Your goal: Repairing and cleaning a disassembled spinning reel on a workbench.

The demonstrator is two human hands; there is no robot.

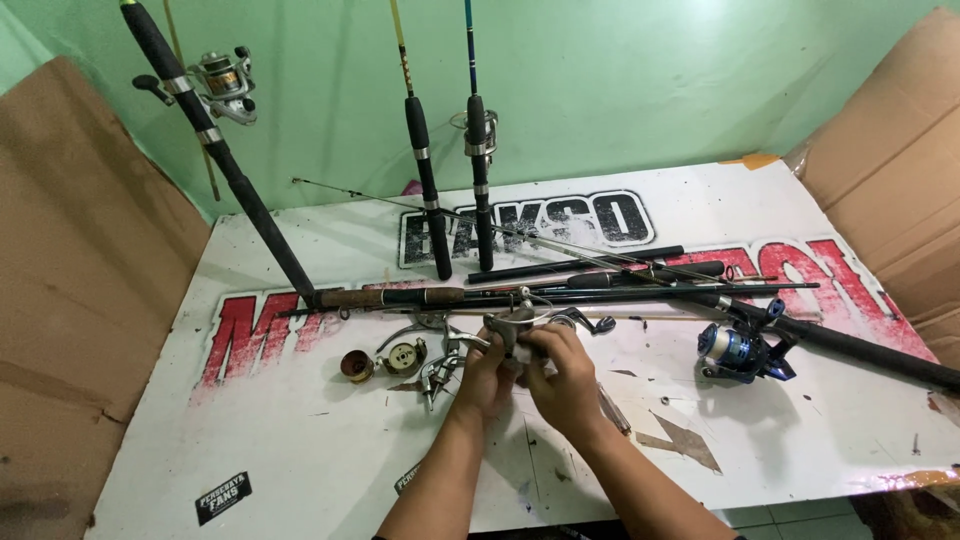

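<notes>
Both my hands meet over the middle of the worktop [300, 440]. My left hand [487, 378] and right hand [565, 382] each close their grip around the same grey reel body [512, 330], fingers pressed onto it from either side; it sits just above the worktop, its handle [590, 322] sticking out past my right fingers. Just left of my left grip lie loose reel parts: a metal bail piece [437, 375], a round spool [405, 357] and a brown cap [356, 365]. Beyond my grip several rods [560, 290] lie across the worktop. Well to the right of my right grip rests a blue reel [738, 350] on its rod. More rods lean on the green wall [620, 90] behind.
</notes>
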